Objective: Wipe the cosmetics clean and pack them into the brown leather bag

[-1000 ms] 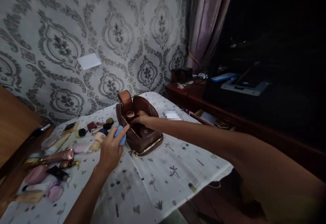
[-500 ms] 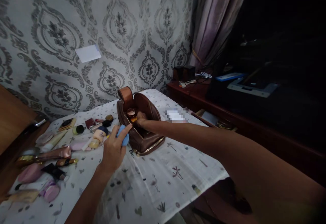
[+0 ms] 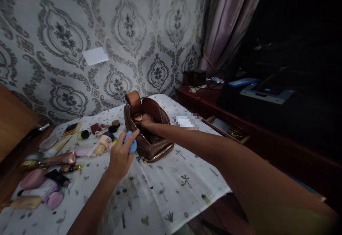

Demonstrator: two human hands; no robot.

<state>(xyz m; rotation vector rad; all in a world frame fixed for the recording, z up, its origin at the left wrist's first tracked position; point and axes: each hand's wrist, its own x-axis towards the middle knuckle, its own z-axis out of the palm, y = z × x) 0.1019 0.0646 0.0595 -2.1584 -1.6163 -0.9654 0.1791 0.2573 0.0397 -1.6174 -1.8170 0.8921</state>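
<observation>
In the head view, the bag (image 3: 157, 148) stands open on the worktop (image 3: 149, 185), around the centre of the frame. It looks like soft brown leather or something similar, so its walls should flex when pressed and the open mouth may fold inward; a smooth surface may also slide a little. Its weight is hard to judge. The upright strap (image 3: 133, 99), at the bag's far left, looks the best place for lifting; for steadying, the thick rim beside the zip should serve.

The right grip (image 3: 146, 121), entering from the lower right of the frame, is inside the mouth. Its fingers are largely hidden, so I cannot tell whether they hold anything. A round item (image 3: 138, 117) shows inside the bag, just left of these fingers; it looks hard and smooth, probably apt to slip.

The left grip (image 3: 123, 151), left of centre, is closed round a blue cloth (image 3: 133, 147) that bulges out on its right side. The cloth seems light, squashable and not fragile; a loose pinch should do. The index fingertip is at the bag's left rim, though whether it touches is unclear.
</observation>
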